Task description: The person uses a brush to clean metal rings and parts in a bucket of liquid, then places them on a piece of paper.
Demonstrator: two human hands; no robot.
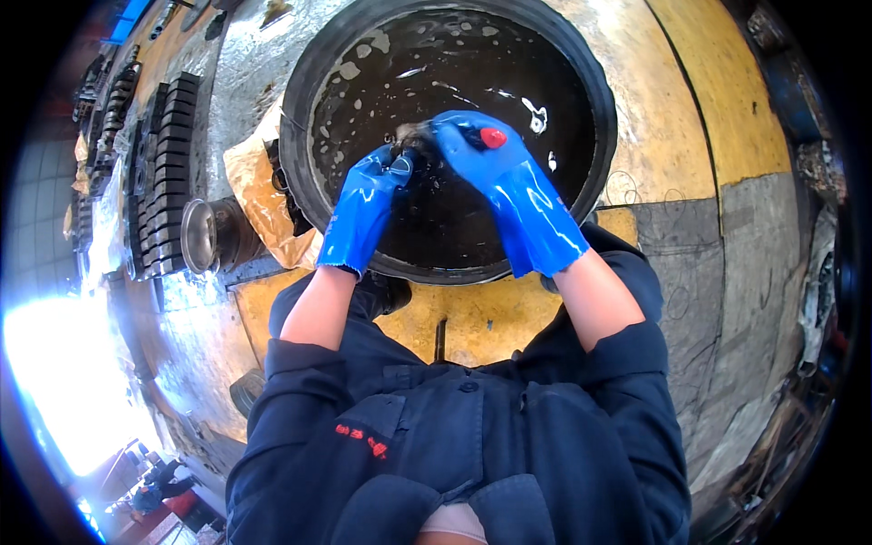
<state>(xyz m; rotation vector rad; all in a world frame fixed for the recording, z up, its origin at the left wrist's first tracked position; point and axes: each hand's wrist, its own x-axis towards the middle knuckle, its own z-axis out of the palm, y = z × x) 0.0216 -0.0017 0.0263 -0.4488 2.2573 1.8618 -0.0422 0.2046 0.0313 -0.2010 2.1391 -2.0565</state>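
Observation:
Both my hands wear long blue rubber gloves and are over a wide black round tub point(604, 100) of dark liquid with patches of foam. My right hand point(481, 154) is closed round a brush point(491, 138) with a dark handle and a red end. The brush's greyish bristles point left, toward my other hand. My left hand point(368, 186) grips a small dark metal part point(401, 166) with a shiny round end. The bristles are at or very close to this part; whether they touch it I cannot tell. My fingers hide much of the part.
Left of the tub are crumpled brown paper point(254, 173) with dark parts by it, and a metal cylinder point(202, 236). Farther left, rows of black ribbed metal parts point(173, 173) stand. Yellow and grey worn flooring point(677, 263) surrounds the tub; my knees are close to its near rim.

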